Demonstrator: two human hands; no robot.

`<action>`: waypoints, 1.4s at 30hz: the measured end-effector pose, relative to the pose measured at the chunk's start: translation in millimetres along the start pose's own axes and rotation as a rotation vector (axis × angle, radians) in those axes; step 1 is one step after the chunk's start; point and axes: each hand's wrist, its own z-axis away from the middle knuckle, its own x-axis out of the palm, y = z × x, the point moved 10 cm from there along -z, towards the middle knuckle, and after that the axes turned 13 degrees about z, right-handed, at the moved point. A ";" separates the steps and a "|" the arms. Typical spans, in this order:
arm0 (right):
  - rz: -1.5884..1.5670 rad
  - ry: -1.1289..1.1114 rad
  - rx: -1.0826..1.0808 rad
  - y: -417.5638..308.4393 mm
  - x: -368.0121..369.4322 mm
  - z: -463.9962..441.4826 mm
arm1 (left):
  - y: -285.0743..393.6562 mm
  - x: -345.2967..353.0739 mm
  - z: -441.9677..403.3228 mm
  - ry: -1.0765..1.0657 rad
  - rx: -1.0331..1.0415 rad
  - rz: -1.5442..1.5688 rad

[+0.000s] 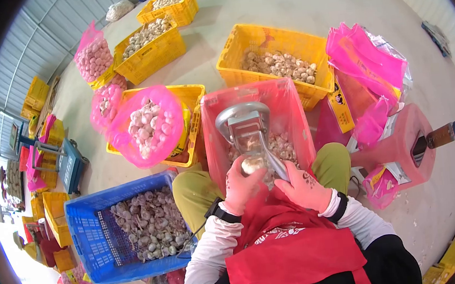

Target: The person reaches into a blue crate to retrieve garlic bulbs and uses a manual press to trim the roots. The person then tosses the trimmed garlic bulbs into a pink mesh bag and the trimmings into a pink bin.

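My left hand (242,185), in a pink glove, is closed with its fingers around a whitish garlic bulb (252,165). Also gloved in pink, my right hand (305,190) grips the long metal handle (274,160) of a silver cutting tool. The tool's rounded grey top (242,113) stands over the red crate (213,138) between my knees. The bulb is just below the tool's metal frame; whether they touch I cannot tell. Garlic pieces and trimmings (283,146) lie inside the red crate, partly hidden by the tool and my hands.
A blue crate (94,264) holding garlic bulbs stands at my left. Ahead are a pink net bag (120,136) of white garlic and yellow crates (230,59) with more bulbs. On the right, a red stool (376,152) has a brown-handled object (445,133) on it, near pink net bags (364,57).
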 end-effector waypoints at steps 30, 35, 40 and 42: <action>0.029 -0.010 0.035 13.3 9.5 2.1 | -0.3 8.1 -8.9 -0.047 -0.247 0.080; 0.105 0.071 0.019 14.6 7.9 -0.7 | 4.6 9.9 -8.8 -0.055 -0.242 0.010; 0.142 0.081 0.022 23.2 14.0 -5.0 | 0.6 5.0 -9.9 -0.052 -0.277 -0.025; 0.137 0.081 0.019 32.2 20.8 -9.1 | -1.9 3.6 -11.3 -0.051 -0.257 -0.063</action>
